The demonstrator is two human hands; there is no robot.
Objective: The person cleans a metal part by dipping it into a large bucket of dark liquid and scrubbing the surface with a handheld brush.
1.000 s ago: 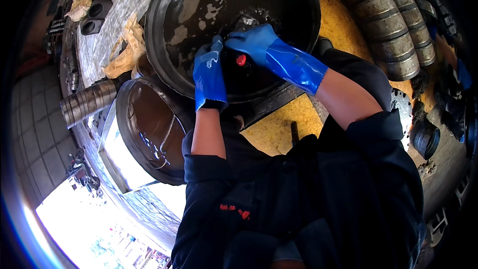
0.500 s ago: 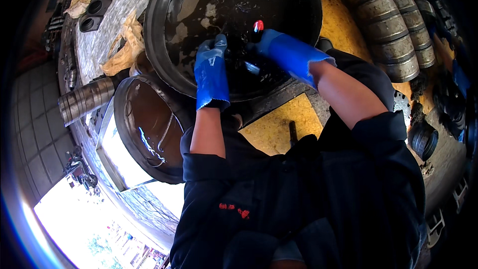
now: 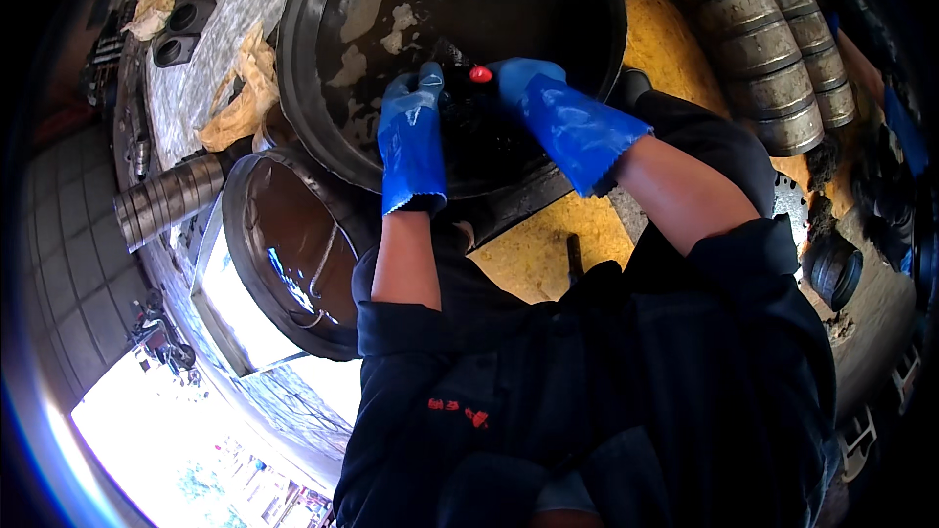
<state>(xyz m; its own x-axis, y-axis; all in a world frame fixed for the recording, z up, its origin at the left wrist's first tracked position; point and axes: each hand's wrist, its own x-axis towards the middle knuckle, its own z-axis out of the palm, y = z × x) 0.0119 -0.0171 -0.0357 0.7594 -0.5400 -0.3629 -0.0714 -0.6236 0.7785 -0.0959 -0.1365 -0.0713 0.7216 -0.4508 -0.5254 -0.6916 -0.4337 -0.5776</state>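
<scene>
My left hand [image 3: 413, 103], in a blue rubber glove, is closed at a dark part [image 3: 448, 52] inside a large round black basin [image 3: 296, 68] of murky liquid. The part's shape is lost against the dark liquid. Close beside it my right hand [image 3: 528, 88], gloved the same, has its fingers curled round a small object with a red end [image 3: 480, 74]. The rest of that object is hidden by the glove and shadow. Pale foam patches [image 3: 364, 15] float left of the hands.
A brown-filled round tub [image 3: 303, 264] with a bent wire handle stands left of my knees. Ribbed metal cylinders [image 3: 753, 49] are stacked at the right, another ribbed cylinder [image 3: 171, 198] at the left. Crumpled brown paper [image 3: 245, 88] lies beside the basin. Yellow board [image 3: 548, 249] shows below it.
My right hand and the red-ended object have moved left and slightly down, closer to my left hand. The left hand has barely shifted. A bluish glint between the hands is gone.
</scene>
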